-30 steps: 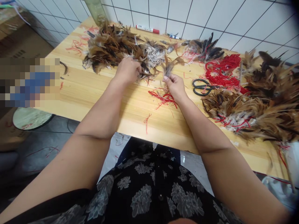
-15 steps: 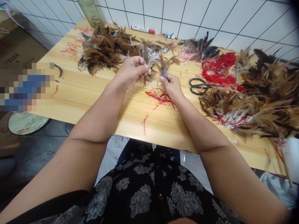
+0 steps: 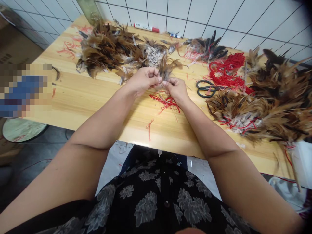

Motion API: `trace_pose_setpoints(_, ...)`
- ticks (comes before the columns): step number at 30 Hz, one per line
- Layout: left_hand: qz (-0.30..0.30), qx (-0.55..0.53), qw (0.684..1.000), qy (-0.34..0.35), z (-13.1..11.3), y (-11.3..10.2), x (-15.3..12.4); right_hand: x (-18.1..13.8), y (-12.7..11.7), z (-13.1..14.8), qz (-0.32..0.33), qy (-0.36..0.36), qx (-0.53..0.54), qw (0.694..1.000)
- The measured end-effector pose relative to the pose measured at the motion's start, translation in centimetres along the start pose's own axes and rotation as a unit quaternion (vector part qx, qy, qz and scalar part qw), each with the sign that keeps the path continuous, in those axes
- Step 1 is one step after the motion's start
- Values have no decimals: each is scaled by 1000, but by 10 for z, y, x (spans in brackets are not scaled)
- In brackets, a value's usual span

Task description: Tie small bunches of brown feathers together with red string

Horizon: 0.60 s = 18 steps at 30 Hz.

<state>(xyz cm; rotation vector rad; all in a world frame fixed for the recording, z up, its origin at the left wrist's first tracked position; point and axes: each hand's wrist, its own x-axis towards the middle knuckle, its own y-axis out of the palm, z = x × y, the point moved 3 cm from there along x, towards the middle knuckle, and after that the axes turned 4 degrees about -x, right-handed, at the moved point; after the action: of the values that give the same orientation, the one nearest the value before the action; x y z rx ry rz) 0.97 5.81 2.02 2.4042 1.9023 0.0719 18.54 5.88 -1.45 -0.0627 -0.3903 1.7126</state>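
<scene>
Over the middle of the wooden table, my left hand (image 3: 149, 79) and my right hand (image 3: 176, 89) meet at a small bunch of feathers (image 3: 166, 69). The brown-grey tips fan upward, away from me. Thumb and forefinger of my right hand pinch the base of the bunch. My left fingers are also closed at that base, touching or nearly touching my right fingertips; the exact grip there is too small to make out. Just below the hands lie cut pieces of red string (image 3: 167, 102). One short red thread (image 3: 149, 129) rests closer to the table's front edge.
A large feather pile (image 3: 104, 48) lies back left, and tied feather bundles (image 3: 273, 104) fill the right side. Black-handled scissors (image 3: 206, 88) sit beside a heap of red cord (image 3: 226, 70). A red-capped marker (image 3: 146, 28) lies by the tiled wall. A round stool (image 3: 24, 129) stands at left.
My left hand has moved right and down to meet my right hand. The feather bunch has shifted slightly left, and both hands are now together at its base. The view has shifted a little.
</scene>
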Motion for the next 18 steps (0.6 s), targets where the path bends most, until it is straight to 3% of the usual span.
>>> trace_pose_setpoints(5,-19,4,999,30,0,3,1,1,-1,-2,7,7,-18,1000)
trace_pose_setpoints(9,-42,-6,999,14,-1,5,-2,3,-1,-9,8,4,-60,998)
trace_pose_setpoints(13,-23,-25,999,-23,3,1,-3,2,-2,-4,12,-36,-154,987)
trace_pose_setpoints(18,17,19,999,-22,5,-1,-1,-7,-2,7,18,-46,-315,948)
